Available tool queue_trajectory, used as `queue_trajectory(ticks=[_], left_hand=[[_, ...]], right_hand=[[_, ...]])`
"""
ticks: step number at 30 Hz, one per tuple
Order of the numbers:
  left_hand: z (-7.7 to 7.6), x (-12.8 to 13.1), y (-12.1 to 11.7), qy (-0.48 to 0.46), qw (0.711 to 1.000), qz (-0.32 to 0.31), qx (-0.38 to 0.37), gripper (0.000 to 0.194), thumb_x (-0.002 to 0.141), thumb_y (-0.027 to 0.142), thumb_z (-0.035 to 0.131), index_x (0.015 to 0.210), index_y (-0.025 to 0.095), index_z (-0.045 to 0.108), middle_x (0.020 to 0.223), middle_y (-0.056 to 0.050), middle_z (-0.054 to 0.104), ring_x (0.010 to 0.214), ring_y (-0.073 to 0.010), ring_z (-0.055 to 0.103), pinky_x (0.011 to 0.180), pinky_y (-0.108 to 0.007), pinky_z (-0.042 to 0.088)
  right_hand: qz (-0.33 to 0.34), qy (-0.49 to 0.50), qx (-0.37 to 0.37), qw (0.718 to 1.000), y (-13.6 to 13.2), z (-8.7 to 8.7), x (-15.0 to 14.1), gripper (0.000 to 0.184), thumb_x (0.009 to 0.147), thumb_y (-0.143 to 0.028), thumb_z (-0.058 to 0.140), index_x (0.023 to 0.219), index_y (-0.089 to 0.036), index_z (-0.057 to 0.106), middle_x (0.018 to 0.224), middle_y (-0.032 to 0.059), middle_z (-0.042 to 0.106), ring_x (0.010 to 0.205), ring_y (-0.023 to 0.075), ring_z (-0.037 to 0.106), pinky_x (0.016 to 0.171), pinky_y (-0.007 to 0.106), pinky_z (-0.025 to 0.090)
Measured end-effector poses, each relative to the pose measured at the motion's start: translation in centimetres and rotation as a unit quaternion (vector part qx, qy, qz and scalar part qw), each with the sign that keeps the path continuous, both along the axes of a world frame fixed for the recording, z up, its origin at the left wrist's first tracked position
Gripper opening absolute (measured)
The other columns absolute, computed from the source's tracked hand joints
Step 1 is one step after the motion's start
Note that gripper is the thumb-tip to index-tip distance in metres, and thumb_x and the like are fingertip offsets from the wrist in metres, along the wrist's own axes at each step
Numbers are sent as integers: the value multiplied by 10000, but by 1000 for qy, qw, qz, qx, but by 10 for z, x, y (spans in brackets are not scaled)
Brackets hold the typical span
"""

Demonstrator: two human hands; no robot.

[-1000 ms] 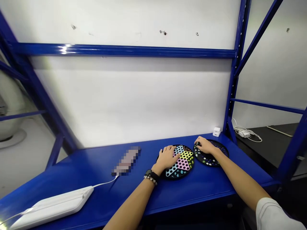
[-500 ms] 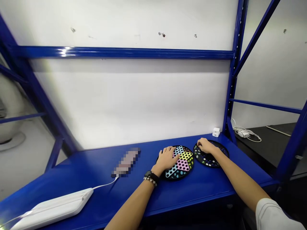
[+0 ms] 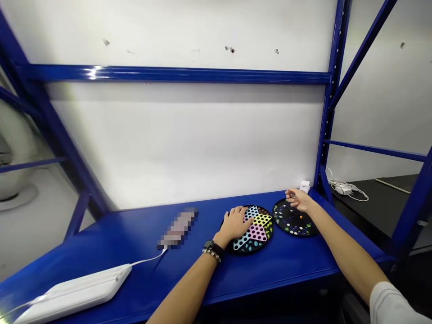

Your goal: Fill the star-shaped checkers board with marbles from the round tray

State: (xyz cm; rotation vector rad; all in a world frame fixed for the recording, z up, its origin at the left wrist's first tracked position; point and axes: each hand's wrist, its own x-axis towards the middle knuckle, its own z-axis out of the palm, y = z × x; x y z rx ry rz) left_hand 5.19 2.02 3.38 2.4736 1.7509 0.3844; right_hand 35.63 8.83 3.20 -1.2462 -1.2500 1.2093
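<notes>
A round black board with a coloured star (image 3: 257,227) lies on the blue shelf (image 3: 141,252). My left hand (image 3: 234,222) rests flat on its left side, fingers spread. To its right sits a round black tray (image 3: 293,221) holding several small coloured marbles. My right hand (image 3: 298,198) is lifted above the tray's far edge, fingers pinched on something small that I cannot make out. A watch and a bead bracelet (image 3: 212,249) are on my left wrist.
A blurred flat object (image 3: 178,227) lies left of the board, wired to a white device (image 3: 72,294) at the near left. A small white charger (image 3: 304,185) sits by the blue upright (image 3: 326,130). Cables and an adapter (image 3: 344,188) lie on the black table at right.
My right hand rose off the marble tray and moved back and to the right, now pinched. My left hand stayed on the star board.
</notes>
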Motion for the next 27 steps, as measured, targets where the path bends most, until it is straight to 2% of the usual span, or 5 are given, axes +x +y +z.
queue_trajectory(ticks=[4, 7, 17, 23, 27], left_hand=[[-1, -1, 1, 7, 1000, 1, -2, 541, 927, 516, 367, 1354, 209, 497, 1429, -143, 485, 1321, -338, 413, 1094, -585, 271], [-2, -2, 2, 7, 1000, -7, 4, 548, 931, 516, 363, 1358, 200, 493, 1424, -153, 489, 1315, -346, 420, 1091, -570, 283], [0, 0, 0, 27, 1000, 1, 4, 552, 929, 531, 348, 1368, 224, 485, 1432, -118, 491, 1327, -322, 418, 1093, -538, 304], [0, -1, 0, 23, 1000, 0, -7, 569, 929, 532, 344, 1374, 204, 479, 1442, -135, 477, 1332, -323, 405, 1097, -555, 286], [-1, -2, 2, 27, 1000, -3, -6, 571, 931, 538, 341, 1375, 206, 476, 1446, -135, 471, 1335, -320, 400, 1097, -551, 287]], right_hand=[[33, -228, 39, 972, -11, 0, -18, 354, 908, -398, 471, 637, -183, 549, 556, 8, 513, 480, 115, 457, 491, 240, 374], [43, -477, 64, 875, -24, 6, -32, 352, 919, -411, 473, 691, -179, 609, 732, 90, 659, 707, 204, 625, 652, 293, 432], [77, -678, 44, 729, -62, 9, -66, 427, 962, -351, 385, 1176, -65, 619, 1154, 242, 664, 1060, 341, 647, 836, 400, 477], [67, -646, 46, 759, -56, 3, -63, 307, 945, -279, 446, 1103, -90, 628, 1131, 240, 665, 1019, 322, 663, 805, 365, 469], [6, -481, 45, 875, -39, 0, -51, 174, 916, -274, 498, 913, -130, 596, 945, 168, 674, 857, 246, 655, 717, 307, 447]])
